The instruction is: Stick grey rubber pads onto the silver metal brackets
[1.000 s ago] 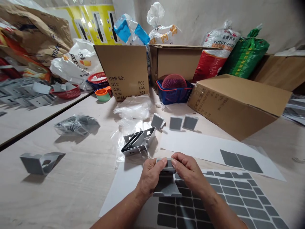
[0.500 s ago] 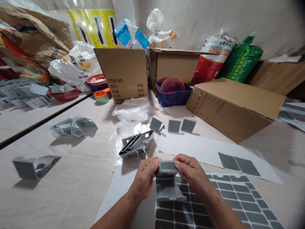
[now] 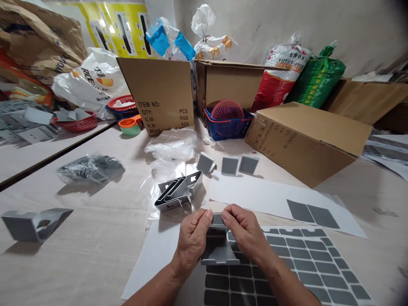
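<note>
Between my two hands is a grey metal phone stand (image 3: 219,250), a bent plate with a small lip at its near edge. A dark grey pad (image 3: 217,219) lies on its upper face. My left hand (image 3: 192,236) pinches the left end of that face. My right hand (image 3: 245,233) grips the right end, its thumb pressed onto the pad. Under the stand spreads a sheet of dark grey rectangular pads (image 3: 310,255), partly hidden by my right arm. Just beyond my hands, several nested stands (image 3: 178,191) rest on clear plastic.
Three stands with grey faces (image 3: 229,165) stand farther back. A white sheet with two dark pads (image 3: 251,193) lies to the right. One stand (image 3: 25,225) sits at far left, near a plastic-wrapped pile (image 3: 91,169). Cardboard boxes (image 3: 306,140) and a blue basket (image 3: 228,127) line the back.
My right hand has slid left along the stand's upper face, and its thumb now covers more of the pad. The whole view has shifted slightly.
</note>
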`<state>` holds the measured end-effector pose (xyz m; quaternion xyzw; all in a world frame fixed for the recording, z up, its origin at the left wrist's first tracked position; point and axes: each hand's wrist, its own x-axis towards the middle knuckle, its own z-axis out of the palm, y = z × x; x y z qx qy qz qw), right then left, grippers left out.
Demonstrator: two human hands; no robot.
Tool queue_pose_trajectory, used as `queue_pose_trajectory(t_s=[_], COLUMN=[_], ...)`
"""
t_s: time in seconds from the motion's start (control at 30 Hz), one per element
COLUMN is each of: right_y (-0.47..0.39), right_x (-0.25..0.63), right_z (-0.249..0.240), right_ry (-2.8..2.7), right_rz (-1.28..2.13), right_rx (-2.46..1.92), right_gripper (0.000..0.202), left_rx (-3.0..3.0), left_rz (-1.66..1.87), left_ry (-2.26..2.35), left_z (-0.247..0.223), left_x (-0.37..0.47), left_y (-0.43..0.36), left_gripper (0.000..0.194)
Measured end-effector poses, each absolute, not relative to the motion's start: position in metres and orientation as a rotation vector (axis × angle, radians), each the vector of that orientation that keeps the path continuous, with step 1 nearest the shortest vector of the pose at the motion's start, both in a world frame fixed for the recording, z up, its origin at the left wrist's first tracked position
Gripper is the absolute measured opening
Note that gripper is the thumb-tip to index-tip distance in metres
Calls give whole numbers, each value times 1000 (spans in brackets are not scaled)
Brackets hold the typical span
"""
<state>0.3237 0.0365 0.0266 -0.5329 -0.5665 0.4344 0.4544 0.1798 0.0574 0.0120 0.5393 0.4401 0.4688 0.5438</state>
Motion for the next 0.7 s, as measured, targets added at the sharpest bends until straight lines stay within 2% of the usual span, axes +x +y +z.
queue_pose_trajectory(t_s=[0.23, 0.47, 0.7], right_y=[38, 38, 37], right_x=[328, 327, 328], right_z=[24, 26, 26], right_ry=[-1189, -1287, -1274], right_rz=[1475, 1427, 1306], right_rx=[-1102, -1090, -1179], right_gripper=[26, 19, 17], left_rx=[735, 641, 609], left_rz=[1230, 1199, 1105], left_ry=[919, 833, 653], left_z=[11, 14, 17], left_x=[177, 176, 171], left_y=[68, 70, 70], left_gripper=[20, 21, 31])
